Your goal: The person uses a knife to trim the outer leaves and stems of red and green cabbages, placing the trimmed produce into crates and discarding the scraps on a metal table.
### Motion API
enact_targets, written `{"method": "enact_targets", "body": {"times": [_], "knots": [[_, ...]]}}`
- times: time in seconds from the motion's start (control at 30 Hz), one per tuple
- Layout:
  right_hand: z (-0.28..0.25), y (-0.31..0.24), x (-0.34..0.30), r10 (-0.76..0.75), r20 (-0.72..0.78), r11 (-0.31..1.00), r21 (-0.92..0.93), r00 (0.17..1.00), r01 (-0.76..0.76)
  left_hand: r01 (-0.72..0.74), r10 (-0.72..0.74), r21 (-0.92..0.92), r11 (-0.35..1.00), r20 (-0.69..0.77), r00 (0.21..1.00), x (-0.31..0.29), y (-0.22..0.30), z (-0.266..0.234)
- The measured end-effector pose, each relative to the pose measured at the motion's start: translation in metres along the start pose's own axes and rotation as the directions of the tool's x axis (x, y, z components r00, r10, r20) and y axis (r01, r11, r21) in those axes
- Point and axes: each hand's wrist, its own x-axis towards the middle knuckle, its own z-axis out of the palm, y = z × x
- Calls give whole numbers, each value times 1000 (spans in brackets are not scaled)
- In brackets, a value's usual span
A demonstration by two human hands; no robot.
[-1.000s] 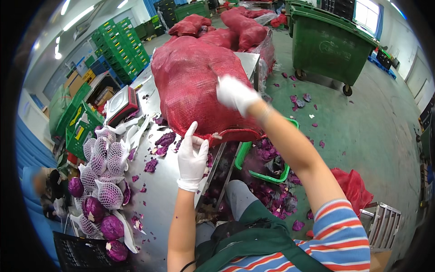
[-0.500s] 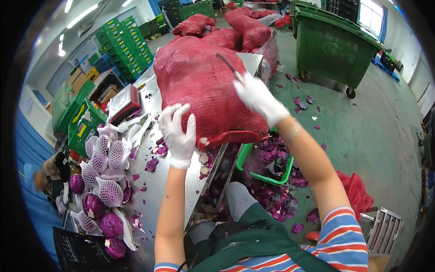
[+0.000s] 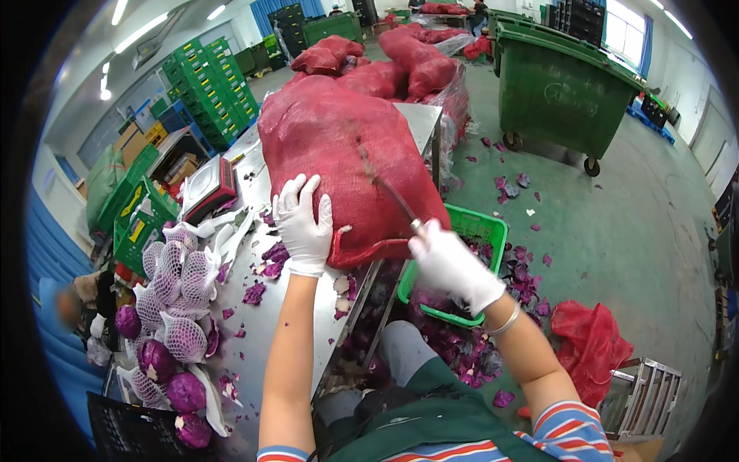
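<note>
Red sack (image 3: 331, 150), knife (image 3: 398, 203) apparently touching.

Green floor (image 3: 608, 254), white wall (image 3: 687, 54), bright window (image 3: 625, 31), ceiling strip lights (image 3: 141, 33)

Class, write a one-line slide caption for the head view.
Gloved left hand against a red mesh sack, gloved right hand holding a knife to it; purple cabbages at left.

We see plain white gloves (image 3: 302, 258) on the left hand (image 3: 303, 229) and right hand (image 3: 456, 268) — a slim pale bangle (image 3: 507, 318) circles the right wrist (image 3: 495, 309). We note a short-sleeved shirt (image 3: 566, 423) striped blue, orange-red and white, a dark green apron (image 3: 439, 420) — and grey trousers (image 3: 400, 346).
</note>
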Motion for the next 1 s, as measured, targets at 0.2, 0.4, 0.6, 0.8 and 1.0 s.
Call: {"method": "enact_targets", "body": {"times": [0.2,0.4,0.6,0.8,1.0], "knots": [[-43,-41,91,194,47,953,227,980,-200,34,-33,-30,999,50,998,-1,-4,3],[53,10,31,-201,-88,979,-46,976,198,-4,6,-28,1000,46,999,1,-2,3],[79,55,-82,-51,-238,968,227,970,107,-28,51,-149,988,154,987,37,21,-5],[32,47,-26,164,-229,951,294,960,-92,-411,391,-27,911,371,842,53,28,33],[29,41,22,89,-208,962,270,974,-30,-535,525,-97,839,397,753,61,24,30]]}}
